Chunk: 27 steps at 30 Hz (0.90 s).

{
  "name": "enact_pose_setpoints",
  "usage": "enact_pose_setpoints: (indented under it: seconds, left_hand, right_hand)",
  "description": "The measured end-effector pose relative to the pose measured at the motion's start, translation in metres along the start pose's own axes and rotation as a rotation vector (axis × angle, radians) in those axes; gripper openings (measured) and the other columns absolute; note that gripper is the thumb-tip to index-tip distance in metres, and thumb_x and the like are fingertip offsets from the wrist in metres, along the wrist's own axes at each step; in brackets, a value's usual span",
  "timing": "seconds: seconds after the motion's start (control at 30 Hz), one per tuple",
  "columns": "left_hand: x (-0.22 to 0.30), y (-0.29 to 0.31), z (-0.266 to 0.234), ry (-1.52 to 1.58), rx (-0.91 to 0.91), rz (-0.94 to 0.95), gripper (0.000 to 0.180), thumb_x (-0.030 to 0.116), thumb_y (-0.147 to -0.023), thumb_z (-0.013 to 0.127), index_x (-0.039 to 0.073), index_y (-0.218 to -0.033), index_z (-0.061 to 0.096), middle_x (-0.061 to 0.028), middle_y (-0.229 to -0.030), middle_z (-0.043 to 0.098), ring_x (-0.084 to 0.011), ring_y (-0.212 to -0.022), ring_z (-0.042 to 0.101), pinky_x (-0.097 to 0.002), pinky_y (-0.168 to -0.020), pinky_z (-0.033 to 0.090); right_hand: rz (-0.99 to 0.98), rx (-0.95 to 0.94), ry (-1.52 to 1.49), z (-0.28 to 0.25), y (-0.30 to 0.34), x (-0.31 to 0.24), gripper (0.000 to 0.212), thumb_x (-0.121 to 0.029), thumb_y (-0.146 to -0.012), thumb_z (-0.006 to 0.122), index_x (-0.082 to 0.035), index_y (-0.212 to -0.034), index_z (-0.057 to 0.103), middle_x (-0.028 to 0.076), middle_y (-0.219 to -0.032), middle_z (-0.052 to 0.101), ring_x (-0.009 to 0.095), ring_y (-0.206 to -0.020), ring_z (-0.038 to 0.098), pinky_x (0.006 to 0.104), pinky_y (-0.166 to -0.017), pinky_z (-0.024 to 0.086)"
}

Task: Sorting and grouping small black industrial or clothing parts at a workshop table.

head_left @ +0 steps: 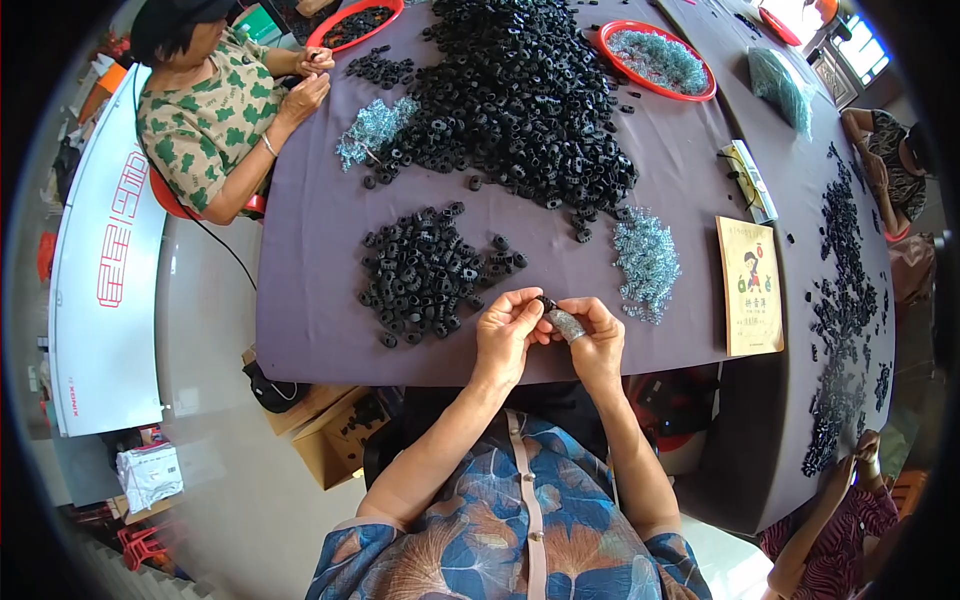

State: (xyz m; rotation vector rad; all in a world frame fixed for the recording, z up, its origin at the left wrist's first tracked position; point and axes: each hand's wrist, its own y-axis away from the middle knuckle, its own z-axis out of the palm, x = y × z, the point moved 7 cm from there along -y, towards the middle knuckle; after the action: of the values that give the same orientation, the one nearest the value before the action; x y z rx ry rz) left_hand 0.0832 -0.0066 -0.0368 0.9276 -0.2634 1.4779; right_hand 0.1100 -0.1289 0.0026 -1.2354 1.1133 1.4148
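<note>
Over the table's front edge my two hands meet. My left hand (pixel 508 338) is closed, pinching a small ribbed black plastic part (pixel 545 302) between thumb and fingers. Against it, my right hand (pixel 594 342) is closed too, with grey tape (pixel 567 325) wrapped round a digit; what its fingertips hold is hidden. To the left of my hands lies a pile of hollow black plastic parts (pixel 425 275). Beyond my right hand is a heap of small pale metal springs (pixel 645 262).
A large mound of black parts (pixel 520 110) covers the table's far middle. Red trays hold springs (pixel 655 62) and small black pieces (pixel 358 26). A yellow booklet (pixel 750 285) and power strip (pixel 748 180) lie right. A co-worker (pixel 215 120) sits at left; others work at right.
</note>
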Motion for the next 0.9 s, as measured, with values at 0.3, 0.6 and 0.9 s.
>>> enact_pose_setpoints:
  seconds: [0.3,0.6,0.9]
  left_hand:
    - [0.001,0.002,0.001,-0.009,0.002,0.062,0.014,0.001,-0.088,0.057,0.000,-0.102,0.060,-0.0057,-0.080,0.061,-0.0110,-0.062,0.059,-0.0226,-0.053,0.049]
    - [0.006,0.006,0.002,-0.211,0.009,0.190,0.012,0.001,-0.087,0.058,0.002,-0.099,0.063,-0.0041,-0.072,0.061,-0.0097,-0.058,0.058,-0.0217,-0.052,0.048]
    - [0.015,0.011,0.009,-0.371,0.006,0.297,0.011,0.000,-0.087,0.058,0.001,-0.098,0.062,-0.0035,-0.069,0.060,-0.0090,-0.056,0.056,-0.0214,-0.052,0.047]
  right_hand:
    - [-0.045,0.000,0.064,0.002,0.000,-0.003,0.011,0.009,-0.081,0.056,0.002,-0.088,0.060,0.004,-0.078,0.064,0.008,-0.067,0.059,0.0211,-0.063,0.049]
    - [0.055,-0.030,0.083,0.000,-0.003,0.001,0.013,0.011,-0.077,0.055,0.002,-0.084,0.059,0.004,-0.075,0.064,0.008,-0.066,0.059,0.0219,-0.060,0.049]
    - [-0.023,-0.030,0.207,0.004,0.000,-0.005,0.022,0.018,-0.071,0.050,0.003,-0.086,0.058,0.007,-0.076,0.064,0.012,-0.069,0.061,0.0246,-0.063,0.050]
